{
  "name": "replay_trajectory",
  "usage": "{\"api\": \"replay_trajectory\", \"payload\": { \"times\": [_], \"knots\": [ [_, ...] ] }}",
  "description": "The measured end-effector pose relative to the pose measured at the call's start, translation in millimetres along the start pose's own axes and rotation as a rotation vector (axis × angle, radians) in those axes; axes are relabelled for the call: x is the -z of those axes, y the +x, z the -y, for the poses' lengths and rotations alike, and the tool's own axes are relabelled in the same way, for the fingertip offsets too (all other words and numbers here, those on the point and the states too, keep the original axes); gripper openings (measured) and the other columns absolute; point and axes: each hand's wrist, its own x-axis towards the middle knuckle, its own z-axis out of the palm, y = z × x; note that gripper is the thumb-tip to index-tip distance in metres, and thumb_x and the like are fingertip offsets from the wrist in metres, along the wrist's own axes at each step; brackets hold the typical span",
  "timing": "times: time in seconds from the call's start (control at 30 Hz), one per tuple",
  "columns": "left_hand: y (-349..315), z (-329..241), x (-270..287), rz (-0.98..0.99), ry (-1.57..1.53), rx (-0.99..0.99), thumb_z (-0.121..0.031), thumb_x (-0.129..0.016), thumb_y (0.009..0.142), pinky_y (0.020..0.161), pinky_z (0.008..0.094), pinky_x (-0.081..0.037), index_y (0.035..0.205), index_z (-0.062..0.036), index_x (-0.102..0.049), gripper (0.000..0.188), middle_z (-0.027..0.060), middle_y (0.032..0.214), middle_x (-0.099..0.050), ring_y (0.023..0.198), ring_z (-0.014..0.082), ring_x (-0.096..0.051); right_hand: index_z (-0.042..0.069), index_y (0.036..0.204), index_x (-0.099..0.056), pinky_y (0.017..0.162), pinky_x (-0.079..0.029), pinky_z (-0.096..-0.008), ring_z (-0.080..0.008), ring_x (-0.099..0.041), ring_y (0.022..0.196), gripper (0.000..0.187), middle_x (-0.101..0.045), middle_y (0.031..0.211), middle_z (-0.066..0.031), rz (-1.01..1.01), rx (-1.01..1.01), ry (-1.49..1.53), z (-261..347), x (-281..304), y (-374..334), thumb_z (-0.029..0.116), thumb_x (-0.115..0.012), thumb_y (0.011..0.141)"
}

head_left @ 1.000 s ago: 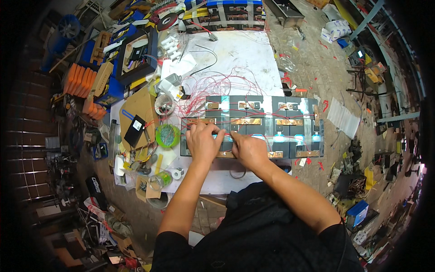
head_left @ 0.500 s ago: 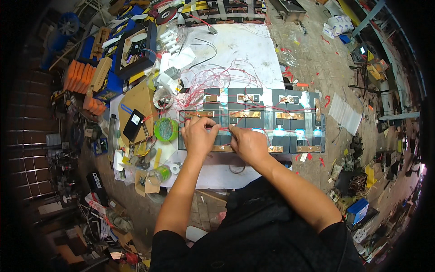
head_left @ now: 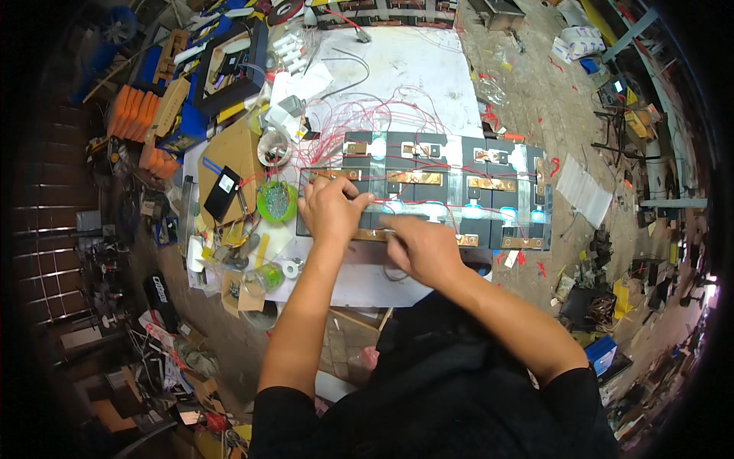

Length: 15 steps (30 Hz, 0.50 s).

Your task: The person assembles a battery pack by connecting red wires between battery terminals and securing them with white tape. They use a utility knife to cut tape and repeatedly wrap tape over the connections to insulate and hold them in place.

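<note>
A dark battery pack with copper connecting strips and bands of clear tape lies across the near part of the white-topped table. Over its left end my left hand is closed, fingers bent down and thumb stretched right along the pack; whatever lies under the fingertips is hidden. My right hand is beside it at the pack's near edge, fingers curled with the index finger pointing left. Its fingertips are slightly blurred, and anything held is too small to name. Thin red wires tangle behind my left hand and run over the pack.
Left of the pack stand a green bowl of small parts, a clear tub and a black device on cardboard. Another battery pack sits at the table's far end. Scraps litter the floor on the right.
My right hand has shifted slightly down and right, its index fingertip drawn back toward the pack's near edge. My left hand stays at the left end. The whole view has shifted slightly.
</note>
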Motion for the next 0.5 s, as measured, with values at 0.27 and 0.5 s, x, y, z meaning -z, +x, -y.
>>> {"api": "replay_trajectory", "payload": {
  "times": [0.27,0.5],
  "knots": [
    [-6.6,3.5,-8.9,-0.060,0.045,0.040,-0.046,-0.099,0.069,0.099,0.0492,-0.047,0.095,-0.0109,-0.069,0.053,0.0070,0.106,-0.070,0.111,0.0330,-0.061,0.008,0.117,-0.070,0.071,-0.062,-0.0490,-0.0362,-0.078,0.086,0.024,-0.075,0.102,-0.0172,0.611,-0.048,-0.290,-90.3,-86.8,-112.9,0.014,-0.063,0.095],
    [-9.9,4.4,-4.3,-0.032,0.032,0.117,-0.048,-0.099,0.069,0.099,0.0498,-0.047,0.100,-0.0087,-0.067,0.059,0.0094,0.107,-0.070,0.111,0.0349,-0.061,0.010,0.116,-0.071,0.071,-0.062,-0.0499,-0.0359,-0.078,0.088,0.022,-0.077,0.095,-0.0176,0.699,-0.048,-0.351,-119.9,-134.7,-127.7,0.014,-0.061,0.097]
  ]
}}
